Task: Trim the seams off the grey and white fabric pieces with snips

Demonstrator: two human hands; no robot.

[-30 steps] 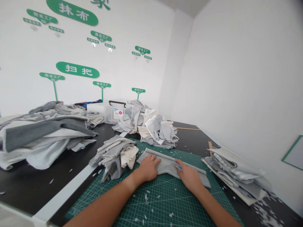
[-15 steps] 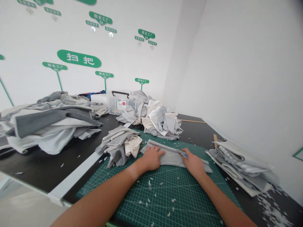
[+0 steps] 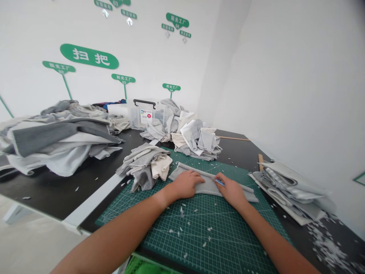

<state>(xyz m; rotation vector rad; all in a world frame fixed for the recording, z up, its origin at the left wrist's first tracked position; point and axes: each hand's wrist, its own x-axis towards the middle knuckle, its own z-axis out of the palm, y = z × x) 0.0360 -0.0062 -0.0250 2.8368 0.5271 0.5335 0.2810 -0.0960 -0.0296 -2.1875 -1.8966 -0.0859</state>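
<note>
A light grey piece of cloth (image 3: 209, 185) lies across the green cutting mat (image 3: 228, 228), its far edge folded or rolled into a narrow band. My left hand (image 3: 188, 183) rests on the cloth's left part, fingers stretched out and pressing down. In my right hand (image 3: 231, 191) is a small blue tool (image 3: 219, 182); only a short blue length shows, so its kind is unclear. Its tip is hidden at the cloth's far edge, a short gap from my left fingertips. Left of the cloth sits a small heap of grey and cream cloth pieces (image 3: 145, 163).
Behind the mat stand a cloth heap (image 3: 196, 139) and a clear plastic box (image 3: 146, 116) with a black handle. A large fabric pile (image 3: 62, 133) covers the table's left side. Folded fabric (image 3: 288, 194) lies at right, near many white scraps (image 3: 327, 243).
My right hand has moved left along the cloth's far edge with the blue tool, closer to my left hand. My left hand stays on the cloth. The view has tipped slightly downward.
</note>
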